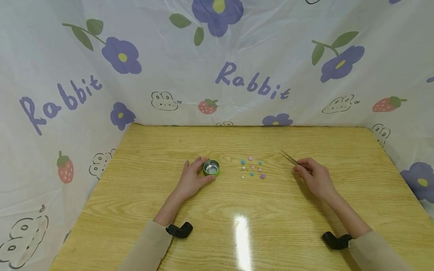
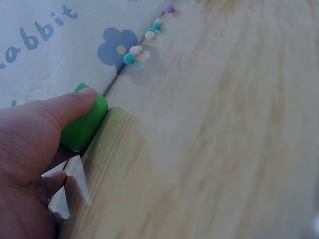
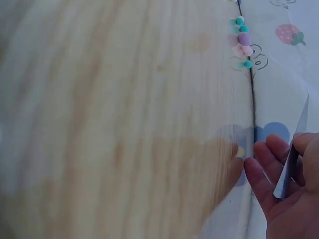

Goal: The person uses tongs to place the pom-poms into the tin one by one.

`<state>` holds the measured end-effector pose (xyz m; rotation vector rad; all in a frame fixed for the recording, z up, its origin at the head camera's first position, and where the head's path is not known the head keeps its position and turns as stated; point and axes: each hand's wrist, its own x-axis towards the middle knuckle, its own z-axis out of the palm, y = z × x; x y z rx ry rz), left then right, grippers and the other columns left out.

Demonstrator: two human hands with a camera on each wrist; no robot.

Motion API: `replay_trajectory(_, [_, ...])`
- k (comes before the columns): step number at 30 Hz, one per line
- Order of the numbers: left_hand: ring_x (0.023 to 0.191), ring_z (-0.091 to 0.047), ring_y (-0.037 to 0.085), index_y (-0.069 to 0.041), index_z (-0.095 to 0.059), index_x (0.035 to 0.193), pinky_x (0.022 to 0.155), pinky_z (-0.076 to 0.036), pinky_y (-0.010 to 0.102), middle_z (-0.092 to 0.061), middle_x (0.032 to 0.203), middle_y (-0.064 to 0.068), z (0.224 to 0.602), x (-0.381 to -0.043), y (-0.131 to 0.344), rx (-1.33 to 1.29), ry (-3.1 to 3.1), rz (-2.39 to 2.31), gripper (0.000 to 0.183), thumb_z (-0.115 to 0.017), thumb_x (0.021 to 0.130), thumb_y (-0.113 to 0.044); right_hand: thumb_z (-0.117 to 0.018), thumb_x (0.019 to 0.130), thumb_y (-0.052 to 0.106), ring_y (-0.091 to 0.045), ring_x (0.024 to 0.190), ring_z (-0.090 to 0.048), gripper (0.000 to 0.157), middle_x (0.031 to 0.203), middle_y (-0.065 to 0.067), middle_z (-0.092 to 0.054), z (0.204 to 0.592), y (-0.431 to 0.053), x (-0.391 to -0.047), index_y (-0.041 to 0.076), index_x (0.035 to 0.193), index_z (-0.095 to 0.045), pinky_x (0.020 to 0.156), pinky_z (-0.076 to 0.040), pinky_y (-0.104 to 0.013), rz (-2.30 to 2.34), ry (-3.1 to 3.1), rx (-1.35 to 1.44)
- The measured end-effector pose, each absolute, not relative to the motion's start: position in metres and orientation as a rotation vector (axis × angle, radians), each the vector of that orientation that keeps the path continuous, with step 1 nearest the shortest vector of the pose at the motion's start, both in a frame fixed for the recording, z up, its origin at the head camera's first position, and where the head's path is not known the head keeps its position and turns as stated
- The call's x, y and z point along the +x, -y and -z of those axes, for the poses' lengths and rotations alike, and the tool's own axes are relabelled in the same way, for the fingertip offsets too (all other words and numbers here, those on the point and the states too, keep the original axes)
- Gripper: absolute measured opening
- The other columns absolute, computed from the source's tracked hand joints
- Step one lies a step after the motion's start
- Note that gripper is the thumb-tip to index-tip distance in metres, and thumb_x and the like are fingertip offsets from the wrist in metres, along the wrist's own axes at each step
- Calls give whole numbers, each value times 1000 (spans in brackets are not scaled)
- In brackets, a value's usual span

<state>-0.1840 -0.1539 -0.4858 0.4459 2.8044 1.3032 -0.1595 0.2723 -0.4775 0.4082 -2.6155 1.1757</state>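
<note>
My left hand (image 1: 190,180) holds a small round green tin (image 1: 217,172) between thumb and fingers. The tin stands upright on the table, its silvery inside facing up with nothing visible in it. In the left wrist view the thumb (image 2: 75,107) lies against the tin's green side. On the right, my right hand (image 1: 317,178) pinches a pair of metal tweezers (image 1: 289,157), whose tips point away to the left, above the table. Several small coloured balls lie between the hands, among them a purple ball (image 1: 262,176), a blue ball (image 1: 243,162) and a pink ball (image 1: 250,158).
A wood-grain table (image 1: 210,210) spans the work area. Behind it and at its sides hangs a white curtain (image 1: 190,71) printed with flowers, strawberries and rabbits. Each wrist carries a black camera mount, one left (image 1: 179,230) and one right (image 1: 335,241).
</note>
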Motion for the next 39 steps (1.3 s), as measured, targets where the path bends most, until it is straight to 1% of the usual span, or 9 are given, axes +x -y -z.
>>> replay_trajectory(4, [149, -33, 39, -1, -55, 146, 124, 3, 56, -55, 146, 21, 486, -184, 154, 453, -2808, -1298, 69, -85, 87, -23, -60, 104, 4, -34, 85, -73, 19, 97, -19, -75, 473, -270, -161, -9, 118, -64, 65, -53, -15, -1216, 2666, 380])
replay_trajectory(9, [148, -33, 39, -1, -55, 145, 123, 2, 57, -56, 145, 21, 485, -184, 155, 455, -2811, -1292, 69, -85, 87, -23, -58, 106, 8, -22, 74, -68, 22, 94, -18, -73, 470, -268, -162, -9, 120, -63, 58, -54, -24, -1295, 2726, 366])
replay_trajectory(12, [149, -33, 39, -1, -55, 146, 124, 3, 56, -55, 146, 21, 486, -184, 156, 448, -2805, -1291, 69, -85, 87, -23, -58, 106, 8, -19, 70, -65, 22, 92, -15, -72, 470, -266, -163, -8, 120, -63, 56, -53, -26, -1314, 2755, 365])
replay_trajectory(18, [149, -33, 39, -1, -55, 146, 124, 2, 56, -56, 146, 21, 487, -185, 156, 450, -2803, -1300, 69, -84, 88, -23, -60, 106, 11, -16, 63, -59, 21, 80, -8, -67, 472, -263, -166, -5, 119, -65, 55, -48, -28, -1325, 2819, 375])
replay_trajectory(20, [148, -33, 39, -1, -55, 146, 123, 2, 57, -56, 145, 21, 488, -185, 156, 455, -2808, -1301, 69, -84, 88, -23, -59, 106, 11, -16, 62, -57, 21, 81, -6, -67, 471, -261, -168, -5, 119, -65, 54, -47, -28, -1327, 2840, 396])
replay_trajectory(24, [148, -33, 39, -1, -55, 146, 124, 2, 57, -56, 145, 20, 487, -185, 156, 462, -2810, -1297, 69, -84, 88, -24, -59, 106, 12, -16, 65, -57, 21, 86, -5, -69, 471, -257, -171, -4, 118, -65, 56, -47, -28, -1323, 2879, 425])
replay_trajectory(31, [149, -33, 39, -2, -55, 146, 123, 2, 57, -56, 146, 20, 487, -184, 156, 473, -2806, -1305, 69, -84, 88, -24, -59, 106, 12, -19, 81, -64, 22, 88, -3, -70, 471, -254, -175, -4, 119, -66, 69, -50, -28, -1293, 2906, 466])
replay_trajectory(39, [149, -33, 38, -2, -55, 146, 124, 2, 57, -56, 146, 19, 489, -185, 155, 466, -2811, -1292, 69, -84, 88, -25, -57, 107, 10, -19, 78, -62, 20, 85, -2, -68, 471, -251, -176, -5, 118, -64, 68, -50, -28, -1318, 2930, 483])
